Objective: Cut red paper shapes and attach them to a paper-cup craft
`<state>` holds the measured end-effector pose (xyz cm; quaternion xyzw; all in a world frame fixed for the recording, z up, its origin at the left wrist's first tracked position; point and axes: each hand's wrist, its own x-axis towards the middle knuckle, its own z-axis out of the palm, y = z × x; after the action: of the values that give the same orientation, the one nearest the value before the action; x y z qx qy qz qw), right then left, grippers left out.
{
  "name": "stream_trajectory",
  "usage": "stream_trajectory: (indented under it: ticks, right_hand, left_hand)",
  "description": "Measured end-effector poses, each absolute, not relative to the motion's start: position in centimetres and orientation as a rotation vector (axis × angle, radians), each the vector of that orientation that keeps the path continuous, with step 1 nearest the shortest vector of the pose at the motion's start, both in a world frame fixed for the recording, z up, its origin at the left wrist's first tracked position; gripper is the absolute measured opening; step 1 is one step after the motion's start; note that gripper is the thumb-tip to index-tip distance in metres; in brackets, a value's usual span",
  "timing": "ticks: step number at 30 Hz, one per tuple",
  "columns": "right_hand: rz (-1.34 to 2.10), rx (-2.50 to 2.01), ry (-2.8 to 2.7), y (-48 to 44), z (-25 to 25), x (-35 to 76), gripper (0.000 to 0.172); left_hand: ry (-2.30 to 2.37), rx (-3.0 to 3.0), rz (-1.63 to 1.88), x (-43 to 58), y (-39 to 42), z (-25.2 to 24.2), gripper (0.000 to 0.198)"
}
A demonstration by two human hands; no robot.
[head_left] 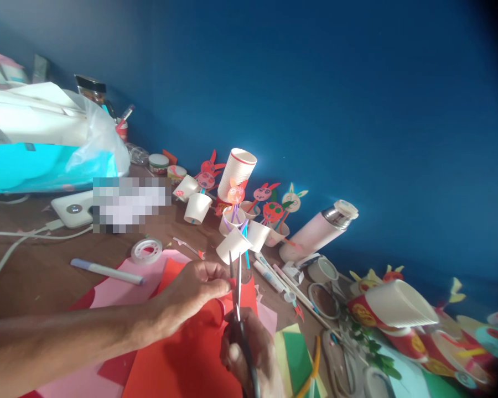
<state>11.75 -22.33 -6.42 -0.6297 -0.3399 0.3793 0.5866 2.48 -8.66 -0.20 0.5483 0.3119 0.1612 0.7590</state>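
My left hand reaches in from the left, with thumb and fingers pinched on a small piece of red paper. My right hand is wrapped round the dark handles of a pair of scissors. The blades point away from me, slightly apart, with the red paper piece beside them. Under both hands lie a large red sheet and pink paper. Most of the small piece is hidden by my fingers and the blades.
Behind the hands stand paper cups with paper animal faces on sticks, and a tall cup stack. A thermos leans right. A tape roll, a marker and a power bank lie left. Green paper lies right.
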Motion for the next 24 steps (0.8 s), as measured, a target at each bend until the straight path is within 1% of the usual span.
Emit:
stream_trajectory:
  ticks: [11, 20, 24]
  right_hand:
    - [0.873, -1.475, -0.795, -22.3, -4.9, 11.7, 0.043]
    - [0.838, -1.509, -0.779, -22.4, -5.0, 11.6, 0.043]
    - [0.827, -1.526, -0.774, -22.6, -5.1, 11.8, 0.044]
  left_hand:
    - [0.668, 1.211, 0.350, 2.5, -8.5, -0.8, 0.008]
    - [0.692, 1.223, 0.334, 2.6, -8.4, -0.7, 0.008]
    - [0.707, 1.245, 0.320, 2.6, -8.3, -0.7, 0.011]
